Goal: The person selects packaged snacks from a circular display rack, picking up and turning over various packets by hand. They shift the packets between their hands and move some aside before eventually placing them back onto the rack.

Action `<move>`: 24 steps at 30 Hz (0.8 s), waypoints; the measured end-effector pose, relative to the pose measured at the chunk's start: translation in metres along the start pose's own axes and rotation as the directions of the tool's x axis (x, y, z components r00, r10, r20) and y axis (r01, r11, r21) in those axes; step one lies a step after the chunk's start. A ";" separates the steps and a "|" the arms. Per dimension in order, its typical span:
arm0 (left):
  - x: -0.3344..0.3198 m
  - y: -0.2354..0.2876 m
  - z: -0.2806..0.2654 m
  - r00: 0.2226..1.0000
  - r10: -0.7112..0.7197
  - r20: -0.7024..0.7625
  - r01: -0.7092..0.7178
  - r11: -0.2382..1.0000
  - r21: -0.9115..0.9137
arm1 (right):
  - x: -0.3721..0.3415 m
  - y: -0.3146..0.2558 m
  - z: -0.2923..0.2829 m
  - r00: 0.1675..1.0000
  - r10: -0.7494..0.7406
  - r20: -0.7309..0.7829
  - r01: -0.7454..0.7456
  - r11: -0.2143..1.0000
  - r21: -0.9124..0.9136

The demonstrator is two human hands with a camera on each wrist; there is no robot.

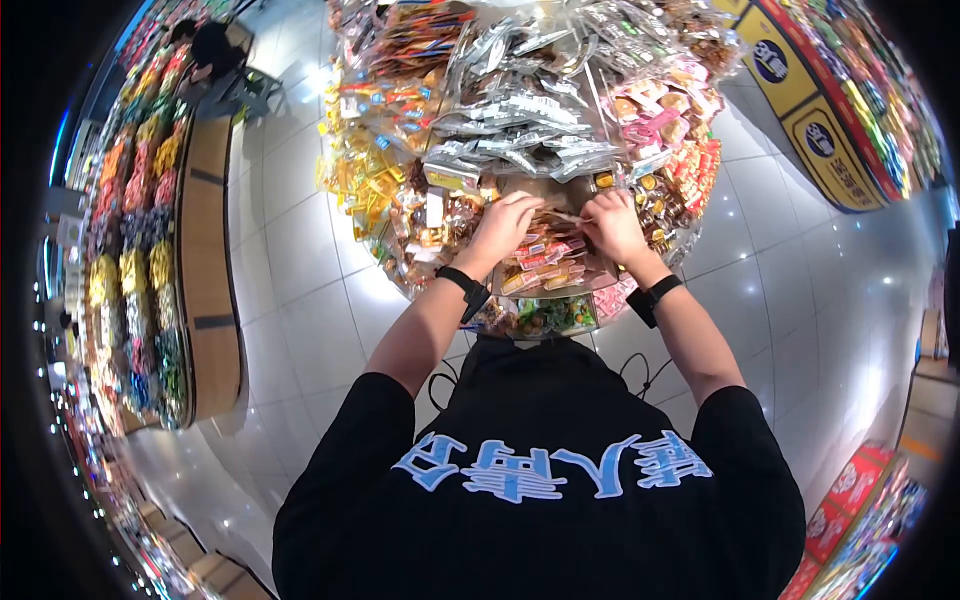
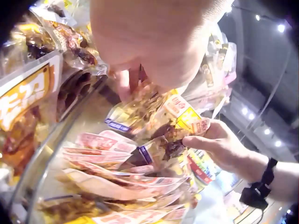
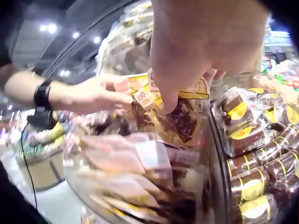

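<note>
Clear-fronted snack packets with red, white and yellow labels stand in a close row (image 1: 543,268) inside a clear-walled bin. At the back of this row, my right hand (image 1: 614,228) pinches one snack packet (image 2: 174,140) by its upper edge, thumb on the front. Brown pieces show through its film. My left hand (image 1: 503,232) is at the other side, pinching the top corner of a snack packet (image 2: 135,112) beside it; the packets overlap in both wrist views. In the right wrist view the left hand's fingers (image 3: 110,93) sit at the label's edge.
Silver packets (image 1: 520,110) are heaped behind the bin. Brown wrapped rolls (image 3: 252,184) lie beyond the bin's clear wall (image 3: 218,154) on the right. Yellow packets (image 1: 365,190) fill the left of the round display. A shelf unit (image 1: 205,260) stands across the aisle.
</note>
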State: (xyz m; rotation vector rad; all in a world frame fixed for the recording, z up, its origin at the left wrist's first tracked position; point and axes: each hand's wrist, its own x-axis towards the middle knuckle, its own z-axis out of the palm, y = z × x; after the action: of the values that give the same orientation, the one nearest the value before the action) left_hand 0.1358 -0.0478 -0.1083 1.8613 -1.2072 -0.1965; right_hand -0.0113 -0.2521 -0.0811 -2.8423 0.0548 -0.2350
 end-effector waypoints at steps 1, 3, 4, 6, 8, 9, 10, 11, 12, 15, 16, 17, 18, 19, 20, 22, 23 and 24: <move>-0.004 -0.001 0.003 0.998 0.046 0.032 -0.046 0.999 0.021 | -0.002 0.004 0.018 0.997 -0.069 0.016 0.070 0.987 -0.142; -0.011 0.005 0.010 0.962 -0.179 0.205 0.114 0.949 0.293 | -0.006 0.000 0.035 0.983 -0.078 0.165 0.126 0.943 -0.309; -0.011 0.011 0.013 0.916 -0.300 0.267 0.167 0.889 0.426 | -0.008 -0.003 0.034 0.982 -0.098 0.164 0.144 0.946 -0.292; -0.009 0.015 0.022 0.889 -0.369 0.272 0.178 0.825 0.536 | -0.010 -0.006 0.032 0.977 -0.139 0.159 0.177 0.948 -0.263; -0.015 0.013 0.033 0.945 -0.268 0.187 0.100 0.782 0.615 | -0.007 -0.010 0.026 0.976 -0.162 0.145 0.176 0.980 -0.090; -0.010 0.022 0.031 0.890 -0.378 0.253 0.156 0.775 0.613 | -0.005 -0.008 0.031 0.978 -0.176 0.117 0.180 0.983 -0.030; -0.008 0.022 0.035 0.872 -0.410 0.268 0.147 0.741 0.655 | -0.002 -0.006 0.037 0.979 -0.186 0.086 0.184 0.983 0.030; -0.008 0.021 0.040 0.851 -0.442 0.283 0.136 0.707 0.694 | 0.000 -0.004 0.046 0.977 -0.202 0.066 0.200 0.979 0.039; -0.008 0.020 0.044 0.828 -0.476 0.298 0.122 0.670 0.732 | 0.002 -0.006 0.050 0.978 -0.117 0.175 0.104 0.991 0.081; -0.008 0.017 0.054 0.799 -0.532 0.280 0.148 0.625 0.766 | 0.020 -0.010 0.061 0.909 0.062 0.413 -0.112 0.989 0.097; -0.008 0.015 0.056 0.812 -0.523 0.259 0.147 0.612 0.777 | 0.020 -0.006 0.062 0.940 0.031 0.339 -0.071 0.992 0.105; -0.010 0.014 0.058 0.841 -0.490 0.231 0.171 0.644 0.745 | 0.019 -0.002 0.062 0.964 0.000 0.265 -0.030 0.994 0.108; -0.010 0.021 0.054 0.861 -0.457 0.224 0.181 0.686 0.705 | 0.019 -0.001 0.058 0.981 -0.032 0.189 0.011 0.994 0.109; -0.010 0.029 0.049 0.879 -0.424 0.218 0.186 0.726 0.662 | 0.019 0.001 0.053 0.983 -0.025 0.184 -0.003 0.989 0.150; -0.013 0.034 0.045 0.896 -0.390 0.210 0.188 0.764 0.617 | 0.018 0.004 0.054 0.992 -0.034 0.121 0.010 0.981 0.196; -0.027 0.046 0.035 0.950 -0.281 0.136 0.188 0.863 0.468 | 0.015 -0.005 0.027 0.988 0.007 0.155 -0.048 0.963 0.266; -0.029 0.063 0.016 0.946 -0.283 0.159 0.217 0.916 0.338 | 0.011 -0.015 0.006 0.983 0.050 0.175 -0.103 0.945 0.310; -0.034 0.070 0.002 0.942 -0.279 0.186 0.242 0.949 0.200 | 0.005 -0.006 0.020 1.000 0.000 0.005 -0.001 0.946 0.323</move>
State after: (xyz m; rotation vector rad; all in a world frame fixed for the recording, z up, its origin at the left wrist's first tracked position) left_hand 0.0706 -0.0313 -0.0684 2.1993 -1.1430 -0.4596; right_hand -0.0032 -0.2414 -0.0981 -2.5155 0.0139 -0.2144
